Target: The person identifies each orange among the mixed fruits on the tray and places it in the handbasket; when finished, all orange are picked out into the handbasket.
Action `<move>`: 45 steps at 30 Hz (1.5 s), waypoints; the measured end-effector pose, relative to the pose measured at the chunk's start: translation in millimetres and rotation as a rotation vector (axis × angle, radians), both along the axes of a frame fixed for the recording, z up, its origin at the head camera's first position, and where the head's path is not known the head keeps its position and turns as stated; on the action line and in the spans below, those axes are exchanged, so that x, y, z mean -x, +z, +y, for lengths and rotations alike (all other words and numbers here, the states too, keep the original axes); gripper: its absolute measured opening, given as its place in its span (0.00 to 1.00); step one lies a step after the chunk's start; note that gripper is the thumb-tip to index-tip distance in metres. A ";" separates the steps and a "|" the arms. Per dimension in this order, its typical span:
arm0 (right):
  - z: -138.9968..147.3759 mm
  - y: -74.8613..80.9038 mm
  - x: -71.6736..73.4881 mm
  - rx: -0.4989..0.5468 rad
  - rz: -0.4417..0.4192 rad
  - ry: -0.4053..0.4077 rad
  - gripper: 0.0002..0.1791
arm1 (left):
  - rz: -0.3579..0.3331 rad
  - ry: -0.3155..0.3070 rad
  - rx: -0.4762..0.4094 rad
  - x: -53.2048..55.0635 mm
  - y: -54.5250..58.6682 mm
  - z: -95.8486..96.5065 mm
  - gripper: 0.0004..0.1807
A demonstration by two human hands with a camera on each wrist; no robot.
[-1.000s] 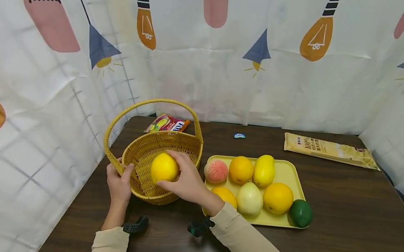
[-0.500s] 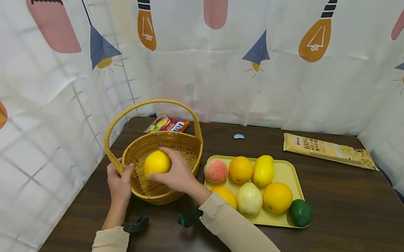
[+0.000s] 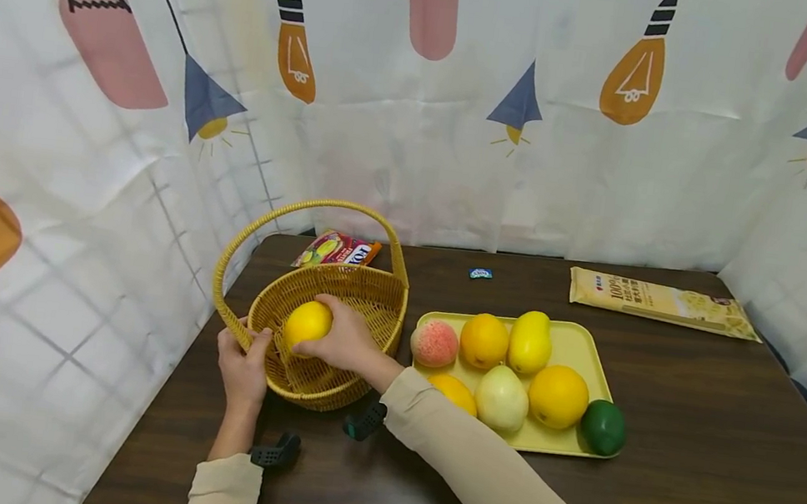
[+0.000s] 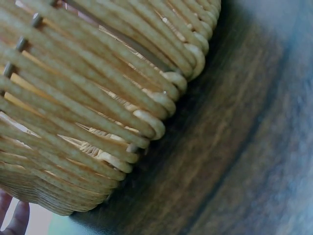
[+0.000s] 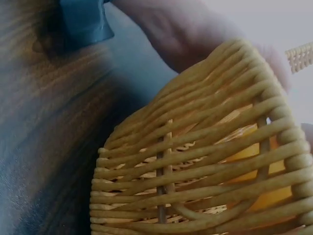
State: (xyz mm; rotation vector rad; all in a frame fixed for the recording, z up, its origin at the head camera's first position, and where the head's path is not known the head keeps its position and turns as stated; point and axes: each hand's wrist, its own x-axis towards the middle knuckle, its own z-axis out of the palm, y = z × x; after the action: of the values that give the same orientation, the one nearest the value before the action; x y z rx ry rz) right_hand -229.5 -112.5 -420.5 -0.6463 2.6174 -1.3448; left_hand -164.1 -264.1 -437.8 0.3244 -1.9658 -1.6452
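Note:
A yellow wicker basket (image 3: 351, 273) with a tall arched handle stands on the left side of the table. My left hand (image 3: 243, 371) grips it at the left rim, where the handle meets the wall. Inside the basket's opening, my right hand (image 3: 346, 339) holds an orange (image 3: 307, 324) between thumb and fingers. In the left wrist view the woven wall (image 4: 98, 98) fills the upper left, with fingertips at the lower left corner. Through the weave (image 5: 195, 156) in the right wrist view, the fruit's orange colour shows; most of the right hand is hidden there.
Right of the basket, a yellow tray (image 3: 584, 350) bears a peach (image 3: 434, 344), several oranges (image 3: 558, 397), a yellow fruit (image 3: 530, 343), a pear (image 3: 501, 399) and a dark green avocado (image 3: 603, 428). Behind lie a red snack bag (image 3: 335, 252), a small blue packet (image 3: 480, 273) and a long package (image 3: 662, 303).
My right hand has carried the orange leftward and slightly deeper into the basket. The left hand keeps its grip on the rim, and the basket has stayed in place.

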 end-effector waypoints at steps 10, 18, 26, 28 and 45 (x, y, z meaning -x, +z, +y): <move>-13.4 -0.9 6.9 -0.071 0.007 -0.025 0.49 | 0.000 -0.013 -0.003 1.1 0.0 0.5 0.13; -19.5 -1.6 8.4 -0.118 -0.032 -0.028 0.50 | 0.000 -0.011 -0.001 -1.0 1.9 0.9 0.13; -21.2 -2.4 8.0 -0.174 -0.076 -0.004 0.51 | 0.002 -0.003 0.024 1.1 -0.7 -0.9 0.14; -21.7 -3.7 7.6 -0.183 -0.100 0.009 0.53 | 0.003 0.002 0.027 4.9 -8.6 -4.5 0.14; 6.5 18.4 -8.5 -0.080 -0.088 0.075 0.51 | 0.008 0.045 0.068 5.1 -13.9 -5.6 0.13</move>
State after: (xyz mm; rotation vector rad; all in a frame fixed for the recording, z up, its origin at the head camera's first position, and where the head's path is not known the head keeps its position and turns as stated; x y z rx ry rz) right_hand -221.0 -106.1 -402.2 -0.6509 2.5365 -1.2130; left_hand -169.2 -269.6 -451.8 0.3334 -1.9893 -1.5450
